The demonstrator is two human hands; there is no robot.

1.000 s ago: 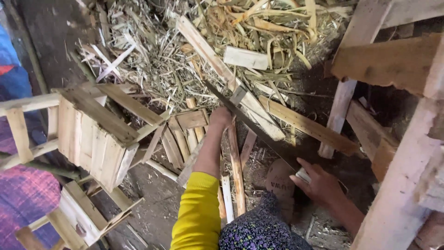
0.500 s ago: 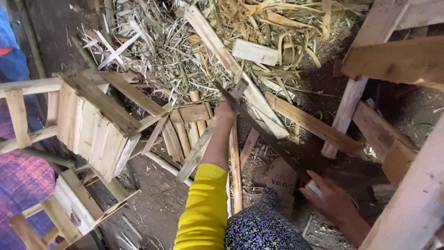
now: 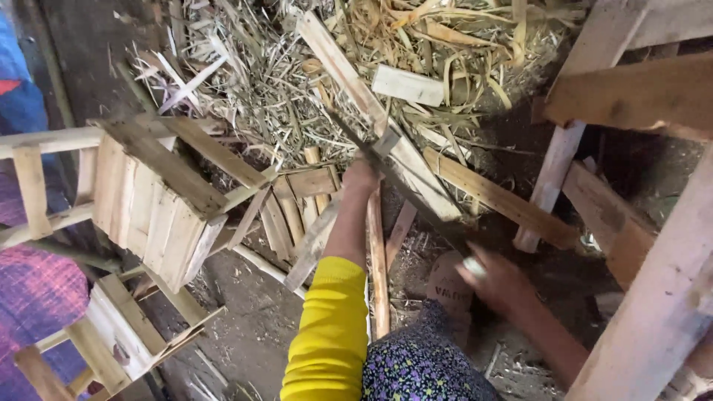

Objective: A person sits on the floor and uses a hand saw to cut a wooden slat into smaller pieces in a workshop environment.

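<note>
My left hand [image 3: 362,178], in a yellow sleeve, reaches forward and grips the top of a thin reddish wooden stick [image 3: 378,267] that stands on the ground. My right hand [image 3: 496,279] is shut on the handle of a long dark blade [image 3: 401,182]. The blade slants up and to the left, past my left hand, and its tip lies near a pale plank [image 3: 371,111]. A small pale wood piece [image 3: 386,141] sits by the blade just above my left hand. Whether the blade touches the stick is unclear.
A slatted wooden crate [image 3: 152,204] stands at the left, with a smaller one [image 3: 119,338] below it. Straw and cane scraps [image 3: 297,67] cover the ground ahead. Wooden frame beams [image 3: 653,297] rise at the right. Loose slats [image 3: 293,212] lie beside my left arm. A person's blue and purple clothing [image 3: 30,297] shows far left.
My right hand has drawn back toward me and to the right with the blade handle. My left hand keeps its grip on the stick.
</note>
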